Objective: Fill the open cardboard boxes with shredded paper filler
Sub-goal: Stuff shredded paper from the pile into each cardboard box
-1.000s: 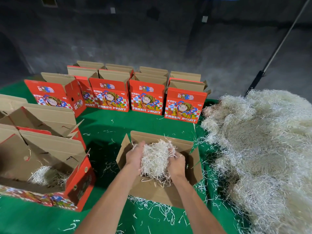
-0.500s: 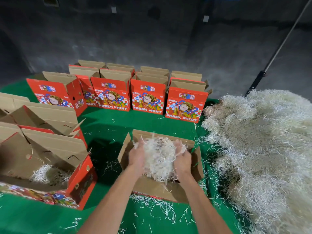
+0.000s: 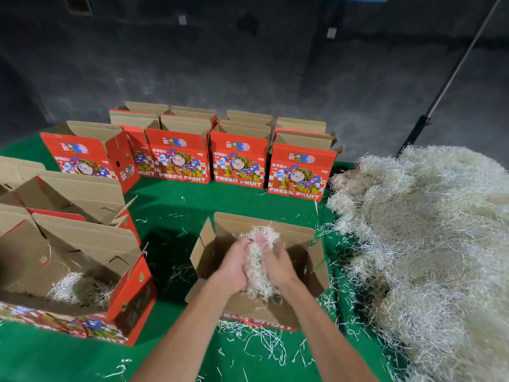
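An open cardboard box [image 3: 303,235] with brown flaps stands on the green table right in front of me. Over its opening, my left hand [image 3: 234,268] and my right hand [image 3: 278,267] press a wad of white shredded paper [image 3: 259,257] between the palms. The wad reaches down into the box, whose bottom is hidden by my hands. A big heap of the same shredded filler [image 3: 421,238] covers the table's right side.
A red box at the left [image 3: 129,296] lies open with some filler [image 3: 71,286] inside; more open boxes sit behind it. Several upright red "FRESH FRUIT" boxes [image 3: 238,164] line the back. Loose strands litter the green cloth [image 3: 176,205]. A dark pole [image 3: 429,111] leans at back right.
My two hands have closed together, squeezing the wad narrower, and have pushed it lower into the box in front of me.
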`<control>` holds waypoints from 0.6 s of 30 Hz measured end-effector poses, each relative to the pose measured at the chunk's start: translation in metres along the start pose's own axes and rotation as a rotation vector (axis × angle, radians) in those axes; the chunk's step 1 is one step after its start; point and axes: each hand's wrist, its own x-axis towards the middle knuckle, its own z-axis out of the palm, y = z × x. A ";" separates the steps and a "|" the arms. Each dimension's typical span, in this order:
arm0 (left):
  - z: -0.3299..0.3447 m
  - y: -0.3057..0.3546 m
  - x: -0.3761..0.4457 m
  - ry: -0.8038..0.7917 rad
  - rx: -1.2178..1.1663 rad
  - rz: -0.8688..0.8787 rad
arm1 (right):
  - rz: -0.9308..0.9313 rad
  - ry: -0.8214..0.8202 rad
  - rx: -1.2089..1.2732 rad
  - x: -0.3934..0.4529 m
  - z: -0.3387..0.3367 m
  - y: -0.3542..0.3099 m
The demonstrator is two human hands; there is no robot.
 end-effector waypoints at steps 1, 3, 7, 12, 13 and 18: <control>0.006 -0.004 0.001 0.036 0.015 -0.013 | -0.044 -0.008 -0.055 -0.001 0.007 0.000; 0.004 -0.002 -0.001 0.202 0.056 -0.010 | -0.134 0.089 -0.013 0.004 0.001 0.001; -0.020 0.012 0.004 0.407 0.045 0.102 | -0.100 0.268 0.112 0.017 -0.027 0.011; -0.032 0.015 0.007 0.385 -0.021 0.190 | 0.060 0.376 0.257 0.014 -0.032 0.012; -0.029 0.011 0.006 0.356 -0.014 0.181 | 0.078 0.279 0.222 0.013 -0.030 0.011; 0.001 -0.008 0.002 0.310 0.368 0.130 | -0.073 0.009 0.107 0.007 -0.006 0.014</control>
